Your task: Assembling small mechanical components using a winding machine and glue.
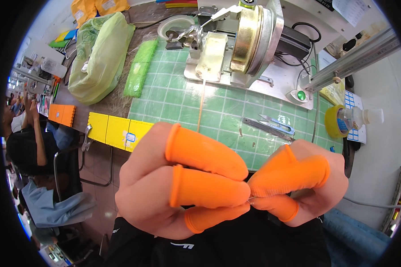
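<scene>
My left hand point(182, 180) and my right hand point(300, 182) meet above my lap, just off the table's near edge. Orange rubber finger cots cover the fingers and thumbs that show. Both hands are closed in a pinch, fingertip to fingertip. A tiny thin, shiny bit point(251, 200) peeks out between them, too small to name. Behind my left hand, a thin orange-brown strand point(201, 107) runs over the mat from a machine with a brass-coloured wheel point(243, 40). Beyond my right hand lie blue-handled thread snips point(278, 124) beside dark metal tweezers point(268, 129).
A green gridded mat point(165, 98) covers the table. To the left are a yellow-green plastic bag point(102, 58), a green packet point(140, 66) and a yellow strip point(109, 129) along the edge. A bottle point(354, 118) and yellow tape roll point(335, 121) stand right. Other people sit far left.
</scene>
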`<state>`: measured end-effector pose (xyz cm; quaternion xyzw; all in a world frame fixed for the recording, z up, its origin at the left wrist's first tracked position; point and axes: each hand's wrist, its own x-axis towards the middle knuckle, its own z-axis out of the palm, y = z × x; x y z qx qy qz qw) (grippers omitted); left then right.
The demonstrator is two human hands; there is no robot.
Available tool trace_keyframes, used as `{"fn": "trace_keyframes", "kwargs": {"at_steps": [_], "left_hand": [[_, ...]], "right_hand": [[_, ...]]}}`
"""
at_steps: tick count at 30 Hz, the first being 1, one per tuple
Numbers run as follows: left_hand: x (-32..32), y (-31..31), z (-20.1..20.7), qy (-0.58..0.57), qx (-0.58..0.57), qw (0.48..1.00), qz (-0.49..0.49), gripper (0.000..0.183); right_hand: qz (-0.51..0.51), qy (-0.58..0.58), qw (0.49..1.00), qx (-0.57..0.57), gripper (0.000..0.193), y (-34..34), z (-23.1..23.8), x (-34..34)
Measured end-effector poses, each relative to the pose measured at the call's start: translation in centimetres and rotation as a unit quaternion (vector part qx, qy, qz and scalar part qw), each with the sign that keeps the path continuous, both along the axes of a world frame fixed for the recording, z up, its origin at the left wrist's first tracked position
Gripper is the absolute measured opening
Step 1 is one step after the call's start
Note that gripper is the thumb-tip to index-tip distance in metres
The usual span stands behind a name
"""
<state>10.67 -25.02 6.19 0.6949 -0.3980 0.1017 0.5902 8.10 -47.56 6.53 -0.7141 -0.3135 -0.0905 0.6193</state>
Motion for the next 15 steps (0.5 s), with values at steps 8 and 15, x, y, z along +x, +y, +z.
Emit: {"fn": "trace_keyframes", "kwargs": {"at_steps": [8, 15], "left_hand": [[-1.0, -0.3, -0.1, -0.002, 0.000, 1.000, 0.027, 0.035], [-0.1, -0.3, -1.3, -0.021, -0.030, 0.998, -0.046, 0.034]], "right_hand": [[0.031, 0.001, 0.999, 0.037, 0.026, 0.5, -0.4, 0.5], [0.029, 0.006, 0.998, 0.049, 0.034, 0.0, -0.5, 0.6]]}}
